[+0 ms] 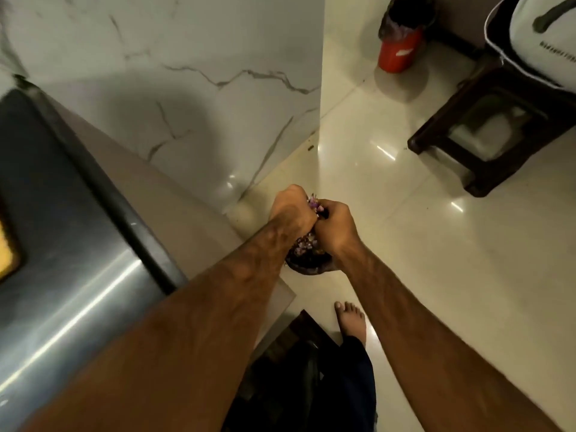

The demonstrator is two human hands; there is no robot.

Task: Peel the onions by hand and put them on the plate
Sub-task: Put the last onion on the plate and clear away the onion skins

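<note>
Both my arms reach out over the floor, with the hands pressed together. My left hand [291,210] and my right hand [338,227] are curled round a clump of purple onion peels [313,204] that pokes out between them. More peels [304,244] show under the wrists, above a dark rounded mass [308,265] that the hands partly hide; I cannot tell what it is. No whole onion and no plate are in view.
A red bin [399,51] lined with a dark bag stands on the tiled floor at the far right. A dark wooden stool [486,141] carries a white appliance [542,35]. A steel fridge [71,213] fills the left, beside a marble wall [187,88]. My bare foot [350,319] is below.
</note>
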